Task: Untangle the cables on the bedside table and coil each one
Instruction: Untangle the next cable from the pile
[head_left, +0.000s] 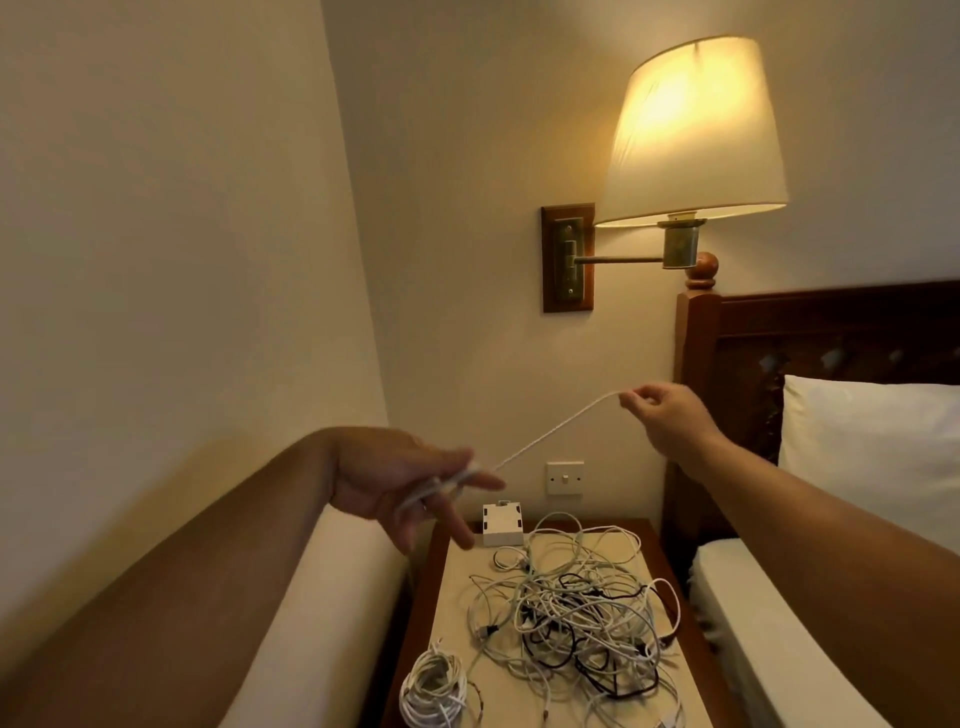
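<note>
White cable (550, 434): taut span, axis lower-left to upper-right, mid-frame. R grip (670, 415) pinches upper end; L grip (415, 483), fingers half-spread, holds loops. Tangle (571, 597) lower centre.

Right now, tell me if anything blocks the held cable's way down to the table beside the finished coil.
Nothing visible does. The white cable, held between left hand and right hand, hangs in open air above the bedside table; the tangle lies right of the coiled cable.
</note>
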